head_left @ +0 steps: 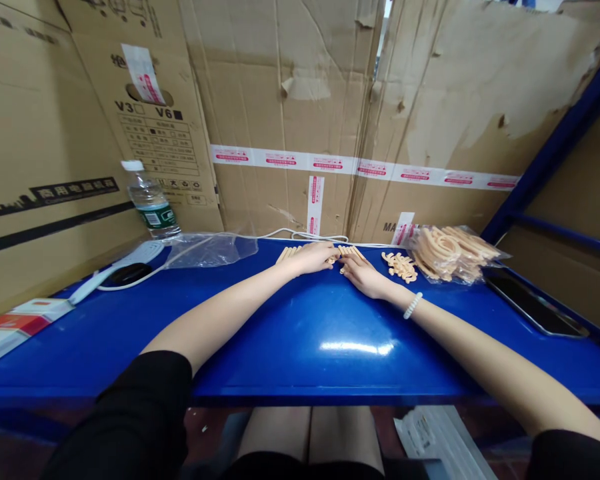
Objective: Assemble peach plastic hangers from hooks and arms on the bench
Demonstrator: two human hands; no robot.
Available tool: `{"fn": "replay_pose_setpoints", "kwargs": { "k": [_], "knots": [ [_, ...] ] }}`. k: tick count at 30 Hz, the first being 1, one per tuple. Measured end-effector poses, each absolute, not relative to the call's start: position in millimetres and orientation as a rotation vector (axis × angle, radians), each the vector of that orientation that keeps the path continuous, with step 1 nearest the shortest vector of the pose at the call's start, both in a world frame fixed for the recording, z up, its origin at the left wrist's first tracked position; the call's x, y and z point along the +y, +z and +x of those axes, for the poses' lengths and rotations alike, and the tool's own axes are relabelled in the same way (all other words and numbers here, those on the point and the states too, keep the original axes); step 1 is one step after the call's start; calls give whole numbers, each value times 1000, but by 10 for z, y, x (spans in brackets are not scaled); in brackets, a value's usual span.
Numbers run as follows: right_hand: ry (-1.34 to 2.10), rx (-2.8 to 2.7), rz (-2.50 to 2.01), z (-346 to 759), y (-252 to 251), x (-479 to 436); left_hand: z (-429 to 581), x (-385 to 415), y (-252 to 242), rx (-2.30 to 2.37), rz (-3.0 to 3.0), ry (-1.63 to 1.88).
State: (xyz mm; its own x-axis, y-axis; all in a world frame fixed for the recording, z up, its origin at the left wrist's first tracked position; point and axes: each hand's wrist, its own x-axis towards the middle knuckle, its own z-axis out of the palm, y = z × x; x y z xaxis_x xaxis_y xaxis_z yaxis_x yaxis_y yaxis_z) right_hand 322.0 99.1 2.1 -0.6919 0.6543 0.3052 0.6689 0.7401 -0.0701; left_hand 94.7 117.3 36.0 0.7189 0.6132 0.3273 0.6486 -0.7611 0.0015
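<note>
Lying beside right grip (pixel 364 275): beige sticks (pixel 351 251)

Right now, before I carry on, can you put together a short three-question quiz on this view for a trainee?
1. Which wrist wears the pale beaded bracelet: A) the left, B) the right, C) both?
2. True or false: the loose pile of tan pieces lies between the right hand and the bagged tan pieces.
3. What clear, labelled thing stands on the left part of the blue table?

Key:
1. B.
2. True.
3. A bottle with a white cap.
</note>
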Motion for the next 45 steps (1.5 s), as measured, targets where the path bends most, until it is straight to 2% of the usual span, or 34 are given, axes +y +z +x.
{"fn": "replay_pose_setpoints", "kwargs": {
  "k": [10,15,24,33,36,40,45],
  "knots": [
    [-150,-2508,-1365,4166,758,985,493,413,390,-901,-2599,-591],
    [-88,-2579,-1568,4339,482,1072,184,193,161,-763,-2489,-813],
    [-195,-2451,-1725,4143,90,1071,21,70,71,-1074,-2545,-1193],
    [-243,-2271,-1863,3959,214,1018,54,131,35,-1339,-2670,-852],
    [-258,-2352,-1664,3721,322,857,118,73,62,-1515,-2692,-666],
    [-110,-2664,-1166,3372,353,669,219,36,71,-1644,-2770,-390],
    [-1,-2750,-1162,3321,226,676,249,124,33,-1671,-2816,-282]
  ]
}}
